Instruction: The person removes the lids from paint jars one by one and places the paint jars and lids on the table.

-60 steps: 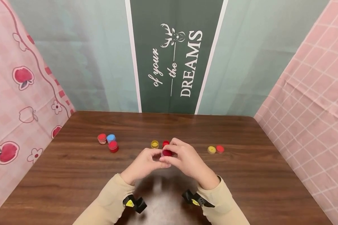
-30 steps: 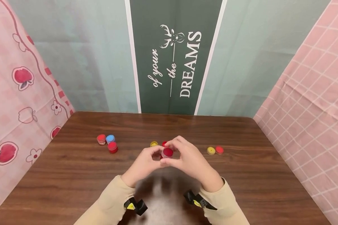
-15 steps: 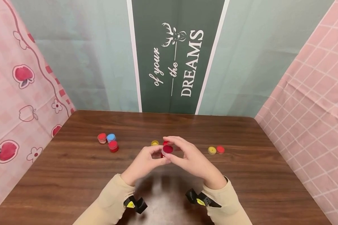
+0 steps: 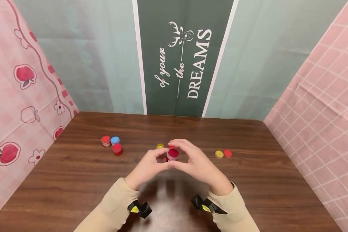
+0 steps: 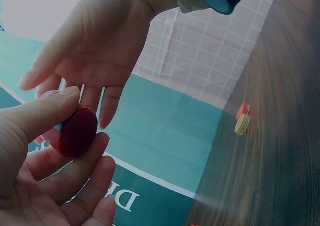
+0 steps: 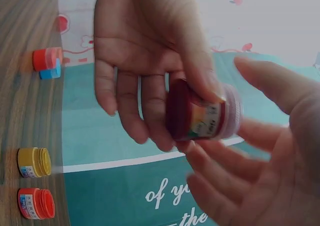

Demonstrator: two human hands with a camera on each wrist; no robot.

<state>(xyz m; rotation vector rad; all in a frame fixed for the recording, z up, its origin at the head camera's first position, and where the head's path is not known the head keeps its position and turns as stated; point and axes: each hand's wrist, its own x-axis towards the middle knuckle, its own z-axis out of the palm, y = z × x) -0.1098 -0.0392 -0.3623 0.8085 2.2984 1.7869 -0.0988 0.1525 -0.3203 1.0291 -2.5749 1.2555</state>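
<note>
Between thumb and fingers, my left hand (image 4: pixel 147 168) pinches a small dark red paint jar (image 4: pixel 172 155) above the table. In the right wrist view the jar (image 6: pixel 195 113) lies on its side, its clear ribbed lid pointing toward my right palm. My right hand (image 4: pixel 198 167) curves loosely around the lid end; its thumb stands apart from the jar. Whether its fingertips touch the lid cannot be made out. Just behind the hands are an uncapped yellow jar (image 6: pixel 34 162) and an uncapped red jar (image 6: pixel 36 203), both partly hidden in the head view.
At the left of the wooden table (image 4: pixel 75 180) sit two red jars (image 4: pixel 117 149) and a blue jar (image 4: pixel 115 140), grouped together. A yellow lid (image 4: pixel 219 154) and a red lid (image 4: pixel 227 153) lie to the right. Cloth backdrops surround the table's back and sides.
My right fingers, earlier covering the jar's top, have spread and shifted around the lid, exposing more of it. The left hand keeps its grip on the jar.
</note>
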